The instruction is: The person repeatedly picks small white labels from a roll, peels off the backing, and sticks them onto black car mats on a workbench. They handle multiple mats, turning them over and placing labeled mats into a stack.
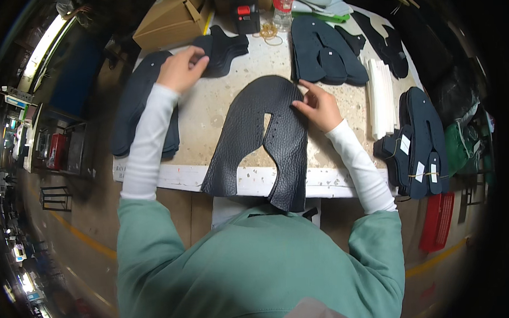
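Observation:
A black grained leather shoe-upper piece [233, 123], arched at the top with a slot and punched holes, lies in front of me, its two lower ends hanging past the table's near edge. My right hand [320, 108] rests at its upper right edge, thumb and forefinger apart and touching the leather. To the left, my left hand [182, 70] hovers between two piles with half-bent fingers and nothing visible in them. Beside it are a stack of small dark cut pieces [224, 51] and a stack of long dark arched pieces [144, 107], partly covered by my left arm.
The table [209, 155] also bears a stack of dark arched pieces [323, 51], white strips [380, 96], and a tied bundle of dark pieces [426, 134] at the right edge. Along the back are a cardboard box [172, 20], a plastic bottle [282, 10] and yellowish rubber bands [269, 31].

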A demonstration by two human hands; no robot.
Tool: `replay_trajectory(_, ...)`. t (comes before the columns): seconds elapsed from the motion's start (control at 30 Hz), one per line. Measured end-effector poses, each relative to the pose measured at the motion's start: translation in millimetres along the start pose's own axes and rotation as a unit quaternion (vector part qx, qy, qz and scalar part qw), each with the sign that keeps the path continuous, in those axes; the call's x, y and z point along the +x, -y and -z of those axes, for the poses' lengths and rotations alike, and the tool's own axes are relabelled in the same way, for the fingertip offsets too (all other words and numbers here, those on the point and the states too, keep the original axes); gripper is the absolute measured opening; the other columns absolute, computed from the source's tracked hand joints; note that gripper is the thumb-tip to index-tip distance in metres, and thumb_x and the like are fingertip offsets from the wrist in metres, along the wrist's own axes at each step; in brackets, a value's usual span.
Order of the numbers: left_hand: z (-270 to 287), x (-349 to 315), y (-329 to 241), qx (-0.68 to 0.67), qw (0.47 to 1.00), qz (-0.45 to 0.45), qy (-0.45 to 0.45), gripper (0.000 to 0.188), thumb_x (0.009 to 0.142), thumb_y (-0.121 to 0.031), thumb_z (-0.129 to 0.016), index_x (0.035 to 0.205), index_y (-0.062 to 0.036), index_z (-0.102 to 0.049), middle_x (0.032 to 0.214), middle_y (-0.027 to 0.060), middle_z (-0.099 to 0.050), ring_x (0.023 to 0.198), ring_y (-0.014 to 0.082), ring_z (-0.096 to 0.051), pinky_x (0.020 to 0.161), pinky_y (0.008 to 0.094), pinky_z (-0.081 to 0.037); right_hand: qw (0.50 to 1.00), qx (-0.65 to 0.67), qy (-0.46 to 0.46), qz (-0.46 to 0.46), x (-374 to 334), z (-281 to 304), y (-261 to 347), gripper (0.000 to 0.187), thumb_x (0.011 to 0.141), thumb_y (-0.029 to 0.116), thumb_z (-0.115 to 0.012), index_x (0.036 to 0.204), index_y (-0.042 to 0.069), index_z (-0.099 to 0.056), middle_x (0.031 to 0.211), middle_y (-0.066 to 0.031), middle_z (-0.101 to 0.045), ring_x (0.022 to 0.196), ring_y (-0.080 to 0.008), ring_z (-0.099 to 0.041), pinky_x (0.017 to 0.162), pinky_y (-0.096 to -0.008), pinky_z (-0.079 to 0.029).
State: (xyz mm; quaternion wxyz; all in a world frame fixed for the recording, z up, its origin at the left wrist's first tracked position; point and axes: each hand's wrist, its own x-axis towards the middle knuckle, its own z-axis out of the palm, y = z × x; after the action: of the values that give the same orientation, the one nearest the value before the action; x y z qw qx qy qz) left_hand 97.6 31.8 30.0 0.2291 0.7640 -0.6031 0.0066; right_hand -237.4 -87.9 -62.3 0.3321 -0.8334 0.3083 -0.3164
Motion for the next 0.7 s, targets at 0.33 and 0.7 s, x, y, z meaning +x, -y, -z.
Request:
replay_trajectory(0.33,-60.7,-119.8,-51.9,-0.21,0.975,0.07,-0.008,0.03,0.087,-0.015,-0.067,0.113,-0.0025,-0.06,0.082,0.0072,-0.063,0.063,0.014,-0.058,0.064,0.0265,-0.049,0.998,-0.056,-0.015,-0.002,6.9,22.7,27.9,0.025,0.088,0.017,-0.063,0.108,0.001,-0.065,0.082,-0.0165,-0.068,0.068,-0.0248,-0.065,0.066,-0.0323,-0.05)
replay_trajectory(0.7,-46.0,-165.8,-39.3,-0.223,0.962,0.151,0.042,0.04,0.084,-0.015,-0.071,0.12,-0.0032,-0.057,0.065,0.004,-0.059,0.054,0.0115,-0.056,0.054,0.0256,-0.045,0.954,0.195,-0.212,0.088,-7.0,147.4,106.6,0.043,0.092,0.0,-0.057,0.135,0.0,-0.052,0.125,-0.0141,-0.061,0.113,-0.0164,-0.059,0.1,-0.0281,-0.043)
